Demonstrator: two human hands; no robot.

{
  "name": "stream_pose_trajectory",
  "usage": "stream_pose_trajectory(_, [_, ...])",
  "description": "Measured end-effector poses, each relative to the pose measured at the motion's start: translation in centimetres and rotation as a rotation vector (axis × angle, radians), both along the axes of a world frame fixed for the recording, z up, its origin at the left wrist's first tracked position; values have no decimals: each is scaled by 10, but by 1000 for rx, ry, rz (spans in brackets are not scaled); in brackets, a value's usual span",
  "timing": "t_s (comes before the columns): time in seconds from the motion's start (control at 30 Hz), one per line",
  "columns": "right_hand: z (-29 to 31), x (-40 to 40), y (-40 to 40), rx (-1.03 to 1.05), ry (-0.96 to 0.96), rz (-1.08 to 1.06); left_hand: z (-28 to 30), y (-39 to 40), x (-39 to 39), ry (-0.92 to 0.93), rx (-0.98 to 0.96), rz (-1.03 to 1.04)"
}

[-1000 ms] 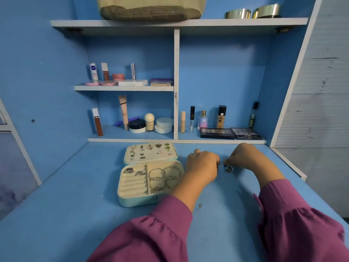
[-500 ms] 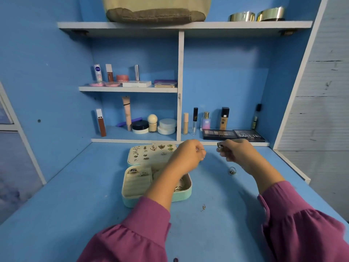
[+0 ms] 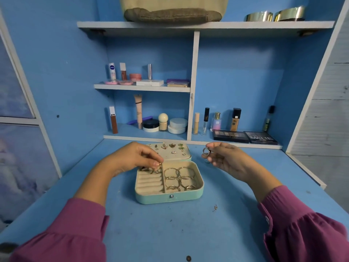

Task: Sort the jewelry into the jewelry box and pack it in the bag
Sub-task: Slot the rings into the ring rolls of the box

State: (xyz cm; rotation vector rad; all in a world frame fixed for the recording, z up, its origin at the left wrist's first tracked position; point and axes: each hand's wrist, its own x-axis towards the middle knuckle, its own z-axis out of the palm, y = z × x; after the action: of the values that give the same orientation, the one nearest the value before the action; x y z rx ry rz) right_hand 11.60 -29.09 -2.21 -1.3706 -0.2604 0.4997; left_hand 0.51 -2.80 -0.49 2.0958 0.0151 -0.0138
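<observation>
While jewelry box (image 3: 169,193) sits open mid-desk (image 3: 170,233), left hand (image 3: 132,157) grip pinches gold ring (image 3: 159,164) over far-left ring slots; right hand (image 3: 224,157) grip pinches silver ring (image 3: 206,151) just right of lid; bag (image 3: 172,8) on top shelf.

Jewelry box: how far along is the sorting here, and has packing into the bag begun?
Partly sorted. The open jewelry box already holds bangles in its right compartment and earrings on the lid. In hand: the left hand pinches a ring over the ring slots; the right hand holds another ring. Left: closing the box and packing; the bag sits on the top shelf.
</observation>
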Motion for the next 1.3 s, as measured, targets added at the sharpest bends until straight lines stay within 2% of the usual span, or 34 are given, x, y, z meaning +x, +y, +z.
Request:
stream_pose_trajectory(0.13, [4,-12,16,135,115,87,-3,13,-10,-9,-83,3])
stream_pose_trajectory(0.23, [9,-23,30,208,223,140,-5,20,-14,-1,-60,-6])
stream_pose_trajectory(0.33, [9,-33,42,208,271,213,-7,23,-15,4,-7,-1])
stream_pose_trajectory(0.43, [5,-41,52,158,235,230,-9,23,-16,10,26,1])
stream_pose_trajectory(0.57, [3,-47,63,71,95,192,-10,23,-18,5,29,3])
stream_pose_trajectory(0.87, [-7,-63,78,-449,-565,193,-11,27,-20,-12,69,15])
stream_pose_trajectory(0.97, [-12,-64,79,-500,-645,205,-13,30,-20,-6,73,5])
stream_pose_trajectory(1.2, [-16,-67,83,-571,-701,194,-17,31,-18,18,85,8])
stream_pose_trajectory(1.3, [-16,-68,86,-629,-798,190,-17,30,-17,30,62,4])
